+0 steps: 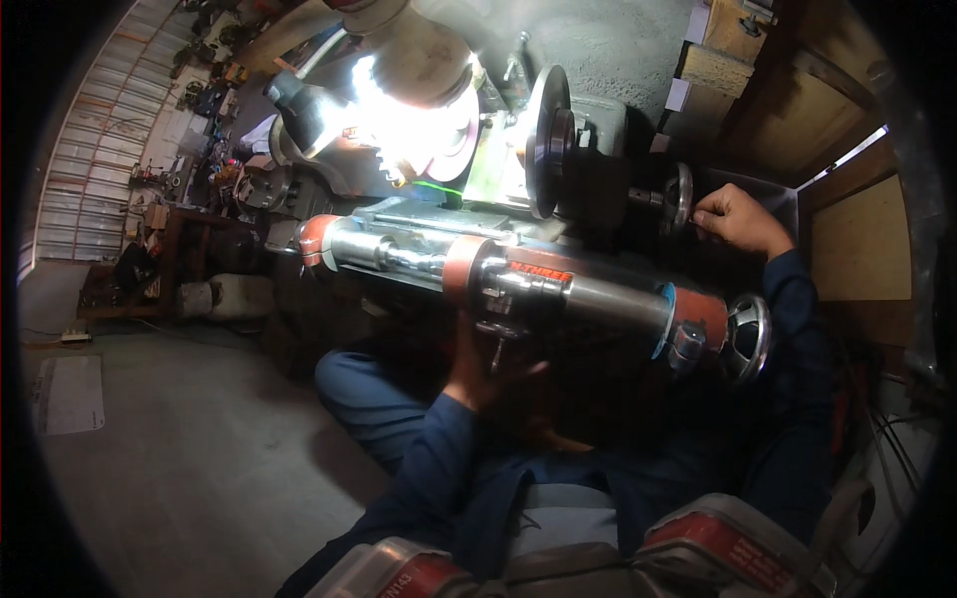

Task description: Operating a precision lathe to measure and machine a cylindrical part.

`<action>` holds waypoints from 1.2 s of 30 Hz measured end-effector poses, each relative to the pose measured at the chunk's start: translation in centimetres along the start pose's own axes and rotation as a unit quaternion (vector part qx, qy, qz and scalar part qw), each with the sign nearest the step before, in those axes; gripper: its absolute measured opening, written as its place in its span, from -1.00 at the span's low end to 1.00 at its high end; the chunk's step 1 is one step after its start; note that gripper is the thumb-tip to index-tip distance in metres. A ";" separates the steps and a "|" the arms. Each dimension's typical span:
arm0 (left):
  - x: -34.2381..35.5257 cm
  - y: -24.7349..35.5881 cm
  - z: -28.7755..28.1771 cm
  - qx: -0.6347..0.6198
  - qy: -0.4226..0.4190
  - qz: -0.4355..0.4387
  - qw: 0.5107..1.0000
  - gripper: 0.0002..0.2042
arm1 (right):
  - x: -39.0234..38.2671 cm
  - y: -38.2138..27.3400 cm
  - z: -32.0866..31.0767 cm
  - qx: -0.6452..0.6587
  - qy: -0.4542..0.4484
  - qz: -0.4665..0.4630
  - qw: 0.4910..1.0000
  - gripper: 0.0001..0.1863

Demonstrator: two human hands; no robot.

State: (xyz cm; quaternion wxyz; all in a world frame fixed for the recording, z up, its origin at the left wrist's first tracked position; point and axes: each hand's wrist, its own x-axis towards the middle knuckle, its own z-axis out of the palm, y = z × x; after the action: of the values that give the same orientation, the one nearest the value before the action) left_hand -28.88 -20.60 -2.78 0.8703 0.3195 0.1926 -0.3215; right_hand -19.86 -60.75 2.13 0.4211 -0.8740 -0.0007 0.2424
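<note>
At the right, my right hand (pixel 740 221) is closed on the near side of a metal handwheel (pixel 682 199) on the machine. The fingertips meet its rim. My left hand (pixel 482 377) is below the red collar (pixel 463 271) on the machine's long metal shaft (pixel 620 303). Its fingers are spread, partly in shadow, beside a small metal lever (pixel 496 351); I cannot tell whether they touch it. Behind the shaft stands a round metal disc (pixel 548 142), edge toward me. A strong lamp glare (pixel 414 120) washes out the parts left of it.
A second spoked handwheel (pixel 748 339) sits at the shaft's right end, near my right forearm. Wooden panels (pixel 862 229) close in on the right. A wooden stand (pixel 174 259) and cluttered tools line the left. Grey floor (pixel 199 439) spreads at the lower left.
</note>
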 end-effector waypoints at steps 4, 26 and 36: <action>1.1 -2.7 -2.2 0.211 0.053 0.128 0.968 -0.44 | 0.9 -0.6 1.1 -0.038 -0.131 0.086 0.987 -0.78; 2.7 1.2 -8.6 -0.125 -0.038 -0.026 0.991 -0.37 | 5.3 5.0 2.2 -0.197 -0.057 -0.021 0.978 -0.76; 1.6 3.9 -3.9 0.631 0.105 0.167 0.750 -0.30 | 4.7 7.7 2.3 -0.177 -0.047 0.028 0.983 -0.77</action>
State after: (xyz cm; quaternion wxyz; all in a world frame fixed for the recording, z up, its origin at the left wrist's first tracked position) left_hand -25.63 -16.33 -4.80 0.4848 0.8547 -0.0201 -0.1843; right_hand -18.27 -63.10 -6.70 0.2524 -0.9219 -0.0389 0.2913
